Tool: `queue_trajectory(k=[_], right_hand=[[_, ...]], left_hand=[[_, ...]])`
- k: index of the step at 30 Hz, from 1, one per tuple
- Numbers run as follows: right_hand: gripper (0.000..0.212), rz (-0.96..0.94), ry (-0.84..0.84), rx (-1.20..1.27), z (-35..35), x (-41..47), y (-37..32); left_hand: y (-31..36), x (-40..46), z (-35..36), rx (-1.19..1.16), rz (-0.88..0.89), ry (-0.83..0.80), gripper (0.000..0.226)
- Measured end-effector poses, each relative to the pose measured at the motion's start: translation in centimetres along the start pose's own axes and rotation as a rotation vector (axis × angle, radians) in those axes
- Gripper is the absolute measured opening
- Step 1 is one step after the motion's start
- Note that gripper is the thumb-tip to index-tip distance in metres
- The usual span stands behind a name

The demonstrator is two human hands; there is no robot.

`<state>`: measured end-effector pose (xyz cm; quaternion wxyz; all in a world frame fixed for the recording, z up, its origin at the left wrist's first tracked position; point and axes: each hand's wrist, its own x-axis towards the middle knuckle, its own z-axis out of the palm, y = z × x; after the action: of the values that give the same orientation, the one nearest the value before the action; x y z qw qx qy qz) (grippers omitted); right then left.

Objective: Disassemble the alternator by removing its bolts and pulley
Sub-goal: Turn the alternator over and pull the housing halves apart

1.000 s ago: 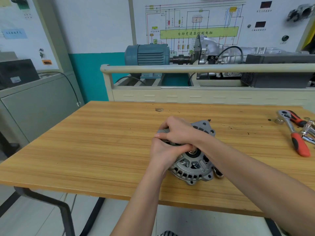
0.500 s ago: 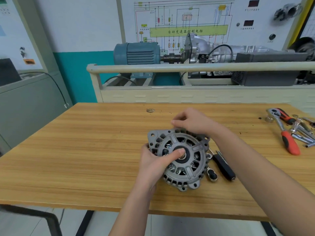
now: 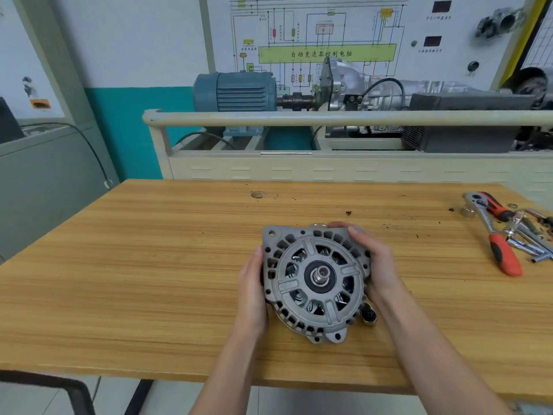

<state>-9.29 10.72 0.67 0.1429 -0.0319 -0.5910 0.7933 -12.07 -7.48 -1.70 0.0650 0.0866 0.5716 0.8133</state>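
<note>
The alternator (image 3: 317, 280) is gripped at both sides by the left hand (image 3: 253, 292) and right hand (image 3: 378, 265); it should be steadied squarely on the tabletop (image 3: 149, 265).

Grey alternator (image 3: 317, 283) — tan, wood-grained table (image 3: 134, 280).

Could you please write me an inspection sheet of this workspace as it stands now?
Surface: light wooden table, dark specks near the far edge.
Job's things: grey cast-metal alternator, bare shaft end facing up, no pulley on it.
Clutter: red-handled ratchet wrench and silver sockets at the right edge.
Grippers: left hand and right hand grip the alternator's sides.
Cables: black cable on the grey cabinet.
Surroundings: blue electric motor, wiring-diagram board.
</note>
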Motion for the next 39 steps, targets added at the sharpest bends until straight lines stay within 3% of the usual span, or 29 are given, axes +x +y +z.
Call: queue_trajectory(k=[4, 6, 9, 12, 16, 22, 28, 35, 39], right_hand=[[0.025, -0.028, 0.09, 0.016, -0.8, -0.3, 1.1], [0.035, -0.033, 0.137, 0.016, -0.7, -0.4, 1.2], [0.036, -0.04, 0.143, -0.033, -0.5, -0.3, 0.9], [0.018, -0.045, 0.083, -0.209, 0.1, 0.5, 0.0], [0.022, 0.014, -0.039, -0.426, 0.9, 2.1, -1.6], [0.025, 0.114, -0.3, -0.708, 2.2, 4.3, -3.7], [0.026, 0.107, -0.461, -0.891, 3.8, 6.1, -4.4], [0.023, 0.09, -0.776, -1.235, 7.4, 7.7, -4.7], [0.053, 0.002, -0.733, -1.539, 10.0, 7.9, -4.8]], left_hand=[[-0.7, 0.7, 0.9, -0.04, 0.005, 0.08, 0.063], [-1.1, 1.2, 0.8, -0.069, 0.006, 0.132, 0.05], [-1.7, 1.6, 0.2, -0.07, -0.007, 0.115, 0.043], [-1.9, 1.9, -0.8, -0.094, -0.012, 0.061, 0.05], [-1.3, 2.2, -1.3, -0.155, -0.044, 0.0, 0.051], [-1.2, 2.4, -1.4, -0.241, -0.12, -0.11, 0.076], [-1.2, 3.3, -3.2, -0.301, -0.128, -0.242, 0.089], [-0.6, 4.1, -3.6, -0.346, -0.211, -0.41, 0.096], [-0.8, 4.1, -3.7, -0.319, -0.224, -0.375, 0.094]])
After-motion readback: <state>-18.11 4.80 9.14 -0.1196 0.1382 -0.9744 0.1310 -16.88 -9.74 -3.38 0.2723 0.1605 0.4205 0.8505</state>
